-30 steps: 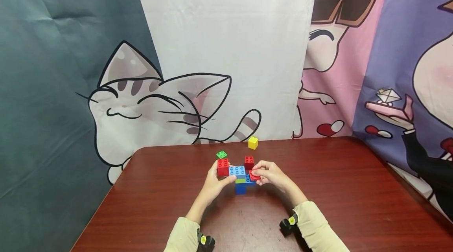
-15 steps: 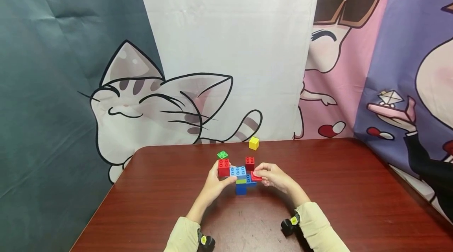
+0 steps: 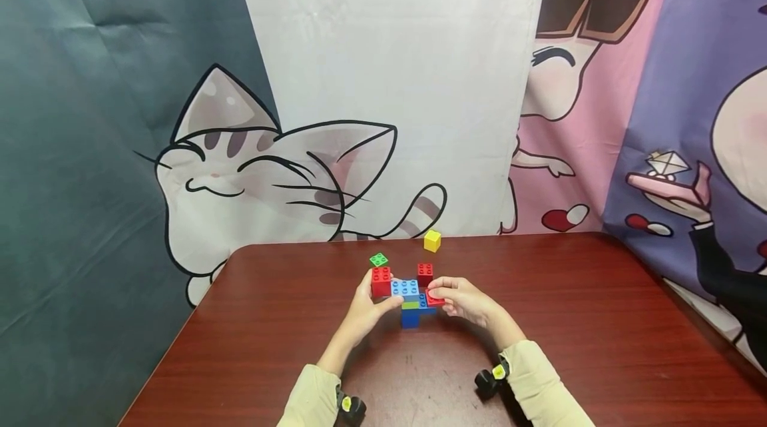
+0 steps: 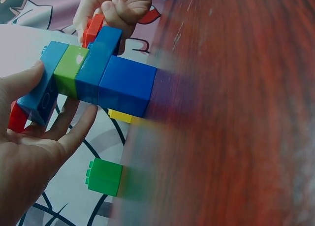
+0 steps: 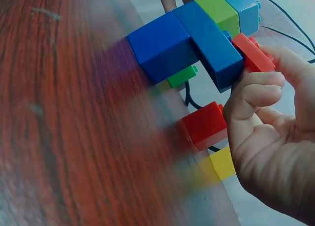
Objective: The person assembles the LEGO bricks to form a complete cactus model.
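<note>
A stack of toy building bricks stands on the table: a dark blue brick (image 4: 127, 85) at the bottom, a longer blue brick (image 5: 209, 44) jutting right, a lime green brick (image 4: 71, 71), and a light blue brick (image 3: 405, 290) above. A red brick (image 3: 381, 280) sits at the light blue brick's left end. My left hand (image 3: 361, 310) grips the light blue brick, thumb in front and fingers behind. My right hand (image 3: 467, 302) pinches a thin red brick (image 5: 253, 52) by the jutting end of the longer blue brick. In the right wrist view the thin brick is slightly tilted.
Behind the stack on the brown table (image 3: 269, 347) are a green brick (image 3: 379, 260), another red brick (image 3: 425, 272) and, near the far edge, a yellow brick (image 3: 432, 240). A printed cloth backdrop (image 3: 389, 80) hangs behind the table.
My right hand and the thin red brick have shifted very slightly right relative to the stack. My left hand keeps its grip, and the loose bricks lie as before.
</note>
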Available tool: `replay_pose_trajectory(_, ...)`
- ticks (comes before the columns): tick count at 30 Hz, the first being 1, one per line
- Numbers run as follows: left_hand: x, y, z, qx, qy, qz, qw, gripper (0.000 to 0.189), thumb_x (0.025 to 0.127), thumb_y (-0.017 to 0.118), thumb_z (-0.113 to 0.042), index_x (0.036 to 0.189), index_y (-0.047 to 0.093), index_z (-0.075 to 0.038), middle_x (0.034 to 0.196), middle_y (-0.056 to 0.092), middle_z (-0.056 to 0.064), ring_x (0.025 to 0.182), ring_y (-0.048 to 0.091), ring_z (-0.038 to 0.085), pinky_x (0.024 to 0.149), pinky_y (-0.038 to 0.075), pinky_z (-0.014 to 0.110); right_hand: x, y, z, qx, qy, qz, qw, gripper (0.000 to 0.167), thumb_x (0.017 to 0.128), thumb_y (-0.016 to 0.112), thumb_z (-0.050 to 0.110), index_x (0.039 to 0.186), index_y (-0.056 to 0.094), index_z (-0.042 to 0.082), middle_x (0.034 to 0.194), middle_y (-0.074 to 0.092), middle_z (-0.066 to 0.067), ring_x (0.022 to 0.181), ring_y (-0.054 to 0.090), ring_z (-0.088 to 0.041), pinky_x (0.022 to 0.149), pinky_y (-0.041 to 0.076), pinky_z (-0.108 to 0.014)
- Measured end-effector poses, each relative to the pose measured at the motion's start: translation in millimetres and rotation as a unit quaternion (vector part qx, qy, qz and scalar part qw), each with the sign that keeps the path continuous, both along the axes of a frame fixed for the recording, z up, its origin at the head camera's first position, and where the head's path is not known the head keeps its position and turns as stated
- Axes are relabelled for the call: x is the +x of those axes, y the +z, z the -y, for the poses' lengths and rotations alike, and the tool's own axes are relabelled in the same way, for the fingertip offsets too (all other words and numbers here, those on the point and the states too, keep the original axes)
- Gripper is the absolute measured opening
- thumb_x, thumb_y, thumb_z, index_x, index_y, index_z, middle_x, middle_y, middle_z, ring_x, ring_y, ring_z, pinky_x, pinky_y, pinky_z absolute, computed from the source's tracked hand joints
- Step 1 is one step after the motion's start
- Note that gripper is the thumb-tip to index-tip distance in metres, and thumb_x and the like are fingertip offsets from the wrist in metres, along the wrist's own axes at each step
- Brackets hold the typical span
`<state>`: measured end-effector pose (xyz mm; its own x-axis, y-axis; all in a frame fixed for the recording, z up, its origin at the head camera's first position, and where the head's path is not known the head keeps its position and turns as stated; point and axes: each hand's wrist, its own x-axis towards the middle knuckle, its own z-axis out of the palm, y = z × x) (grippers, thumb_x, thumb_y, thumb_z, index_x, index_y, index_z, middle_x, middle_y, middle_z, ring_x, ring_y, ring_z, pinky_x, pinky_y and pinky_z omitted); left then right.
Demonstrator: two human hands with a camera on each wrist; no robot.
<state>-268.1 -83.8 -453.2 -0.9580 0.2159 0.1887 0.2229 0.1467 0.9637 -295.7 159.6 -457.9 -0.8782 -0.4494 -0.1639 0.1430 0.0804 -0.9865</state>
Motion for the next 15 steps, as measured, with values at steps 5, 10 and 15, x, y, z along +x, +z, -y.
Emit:
replay_pose_trajectory(5,-0.6,0.4,-0.4,-0.002,-0.003,0.003,1.0,0.057,0.086,0.074,-0.019,0.132,0.044,-0.006,0.124,0.058,0.015,0.114,0.057,0.024,0.095,0.052,0.03,-1.0,-0.4,-1.2,0.002,0.001,0.013,0.9999,0.028,0.095,0.062,0.023,0.115,0.058,0.003,0.075,0.063,0.006,0.056,0.048,-0.005,0.055,0.044,-0.013)
replay_pose_trajectory(10,-1.0,-1.6,-0.1,0.0,-0.005,-0.008,1.0,0.058,0.086,0.073,-0.019,0.132,0.043,-0.002,0.124,0.059,0.017,0.112,0.058,0.023,0.095,0.052,0.029,-0.1,1.2,-0.5,0.012,0.001,0.013,0.9998,0.026,0.095,0.06,0.024,0.113,0.058,0.005,0.073,0.063,0.007,0.057,0.049,-0.005,0.056,0.046,-0.015)
replay_pose_trajectory(15,-1.8,-2.4,-0.4,0.001,-0.005,-0.005,1.0,0.056,0.086,0.074,-0.019,0.131,0.044,-0.004,0.123,0.058,0.016,0.113,0.058,0.022,0.094,0.051,0.026,1.1,0.9,1.8,0.042,-0.017,-0.001,0.999,0.029,0.095,0.06,0.024,0.114,0.06,0.004,0.076,0.063,0.007,0.065,0.055,-0.007,0.06,0.049,-0.02)
